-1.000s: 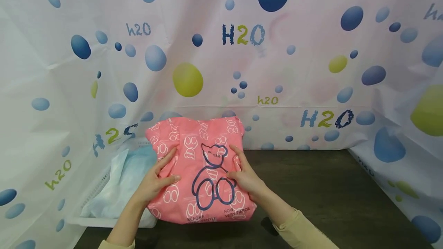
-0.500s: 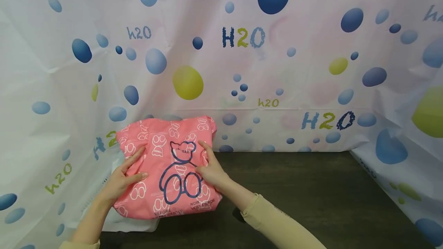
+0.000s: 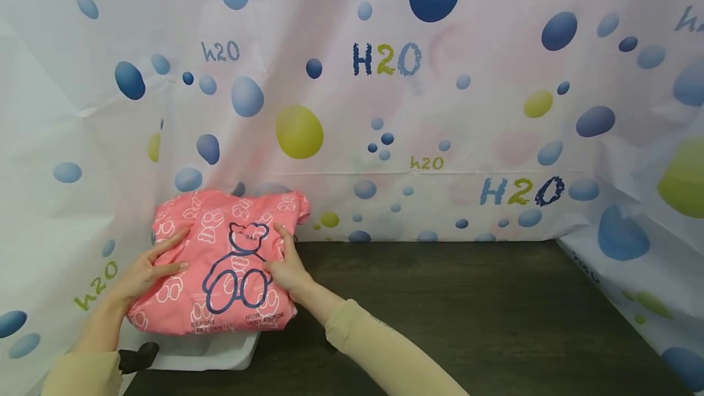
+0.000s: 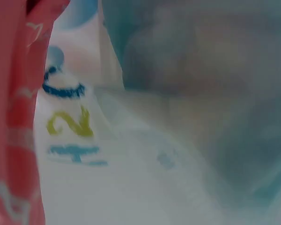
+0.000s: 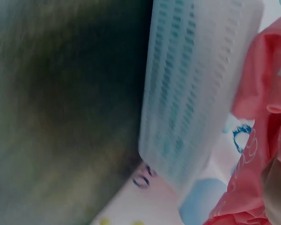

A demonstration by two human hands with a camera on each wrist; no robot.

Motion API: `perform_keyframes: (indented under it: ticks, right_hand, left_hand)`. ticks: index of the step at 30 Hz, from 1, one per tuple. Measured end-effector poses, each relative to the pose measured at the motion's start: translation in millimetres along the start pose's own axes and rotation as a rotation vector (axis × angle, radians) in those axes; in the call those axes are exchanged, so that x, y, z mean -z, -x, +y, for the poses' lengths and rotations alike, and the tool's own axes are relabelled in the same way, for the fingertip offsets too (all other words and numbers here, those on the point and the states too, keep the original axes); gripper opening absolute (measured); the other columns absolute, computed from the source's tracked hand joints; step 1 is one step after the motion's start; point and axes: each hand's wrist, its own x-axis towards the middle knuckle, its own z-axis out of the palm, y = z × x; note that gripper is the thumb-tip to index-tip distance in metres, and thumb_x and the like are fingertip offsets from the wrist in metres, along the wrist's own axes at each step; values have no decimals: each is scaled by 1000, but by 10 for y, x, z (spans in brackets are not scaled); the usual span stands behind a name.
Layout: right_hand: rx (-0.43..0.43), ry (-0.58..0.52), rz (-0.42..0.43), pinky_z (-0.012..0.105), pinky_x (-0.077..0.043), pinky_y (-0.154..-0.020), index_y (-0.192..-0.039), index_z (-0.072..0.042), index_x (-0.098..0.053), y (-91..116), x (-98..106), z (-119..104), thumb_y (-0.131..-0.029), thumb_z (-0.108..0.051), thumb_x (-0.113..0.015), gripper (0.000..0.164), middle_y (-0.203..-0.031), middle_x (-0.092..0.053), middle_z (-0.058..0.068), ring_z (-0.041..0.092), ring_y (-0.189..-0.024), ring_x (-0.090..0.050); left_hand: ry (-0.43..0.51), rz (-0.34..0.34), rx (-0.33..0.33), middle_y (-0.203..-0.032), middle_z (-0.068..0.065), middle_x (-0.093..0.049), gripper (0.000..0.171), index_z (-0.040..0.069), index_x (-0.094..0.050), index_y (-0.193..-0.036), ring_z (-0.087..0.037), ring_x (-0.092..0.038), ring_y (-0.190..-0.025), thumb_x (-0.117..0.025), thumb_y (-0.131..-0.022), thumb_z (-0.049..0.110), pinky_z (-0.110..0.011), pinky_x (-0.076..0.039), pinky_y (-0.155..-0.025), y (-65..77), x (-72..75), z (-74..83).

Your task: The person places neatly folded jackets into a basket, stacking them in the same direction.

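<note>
Both hands hold a soft pink bundle (image 3: 192, 286) with white bear prints and a large dark-blue bear outline on its front. My left hand (image 3: 144, 274) grips its left side, thumb on the front face. On the opposite side my right hand (image 3: 288, 267) grips the edge with the thumb also in front. Underneath shows the rim of a white basket (image 3: 214, 360), mostly hidden by the bundle. The right wrist view catches the slotted basket wall beside the pink folds. A blurred pale-blue sheet-like thing (image 4: 267, 140) fills the right of the left wrist view.
The dark wooden table (image 3: 440, 304) stretches to the right of the basket. Behind and at the sides hangs a white curtain (image 3: 352, 96) with blue and green spots and H2O lettering. A small black device (image 3: 140, 356) sits at the left wrist.
Both hands have carried the pink bundle leftward from mid-table to over the white basket. It now covers the pale-blue contents seen there earlier.
</note>
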Motion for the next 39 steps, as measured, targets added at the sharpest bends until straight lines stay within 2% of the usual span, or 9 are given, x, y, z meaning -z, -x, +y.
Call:
perform_keyframes:
  ticks: [4,8,14,19,22,25,31,35,39]
  right_hand:
    - [-75,-72,39,48,-50,-94,-144,-33,-39,-22,-147,138,-81,14,-60,82,-141,-42,12,32,-119,-52]
    - [-133,-87,71,48,-52,-90,-143,-34,-39,-46,-251,253,-81,14,-61,81,-136,-44,12,32,-113,-54]
    - [-146,-28,97,49,-51,-87,-139,-27,-40,-2,-427,355,-78,19,-61,78,-131,-45,15,33,-112,-52]
    - [-144,116,133,46,-49,-86,-134,-16,-42,56,-532,363,-68,23,-64,80,-124,-51,19,32,-106,-53]
    - [-151,198,134,45,-48,-90,-133,-10,-43,64,-556,341,-65,22,-67,79,-123,-53,20,32,-107,-53]
    - [-147,296,99,43,-48,-93,-134,-5,-45,55,-549,340,-66,17,-73,77,-124,-55,20,30,-110,-53]
    - [-56,644,-19,31,-48,-93,-134,1,-49,46,-510,400,-72,-4,-82,71,-122,-59,17,24,-110,-57]
    - [-14,777,-52,28,-46,-98,-138,2,-47,58,-539,419,-77,-13,-82,72,-130,-56,18,24,-121,-54]
    - [-3,817,-58,27,-47,-95,-138,3,-47,86,-578,425,-78,-10,-80,70,-128,-55,19,22,-116,-55]
  left_hand:
    - [-90,-14,60,-152,-36,-5,79,47,-11,-152,-20,-61,-83,-60,-96,22,-34,-56,-71,-46,108,-96]
    - [-106,-32,124,-150,-38,-3,82,41,-5,-153,-23,-60,-84,-61,-96,23,-35,-56,-72,-82,133,-214]
    - [-209,-40,201,-145,-43,-5,84,17,-3,-154,-37,-53,-98,-62,-94,23,-35,-53,-73,-90,135,-414]
    - [-286,-72,248,-142,-44,-7,84,7,-4,-153,-49,-41,-109,-62,-93,19,-35,-51,-76,-75,130,-560]
    - [-315,-82,234,-140,-45,-11,83,3,-6,-152,-51,-40,-110,-62,-92,17,-41,-51,-80,-63,125,-607]
    - [-347,-84,228,-140,-46,-11,84,-1,-8,-151,-55,-32,-114,-63,-91,15,-48,-47,-85,-47,121,-627]
    - [-361,-89,286,-139,-47,-6,87,-3,-9,-150,-61,-20,-117,-67,-87,14,-61,-44,-92,-18,100,-687]
    - [-397,-68,297,-138,-47,-10,88,-4,-12,-149,-61,-21,-118,-69,-85,13,-64,-42,-93,-26,85,-711]
    - [-399,-59,321,-135,-46,-15,87,-3,-13,-149,-58,-29,-113,-69,-84,11,-54,-50,-86,-38,63,-715]
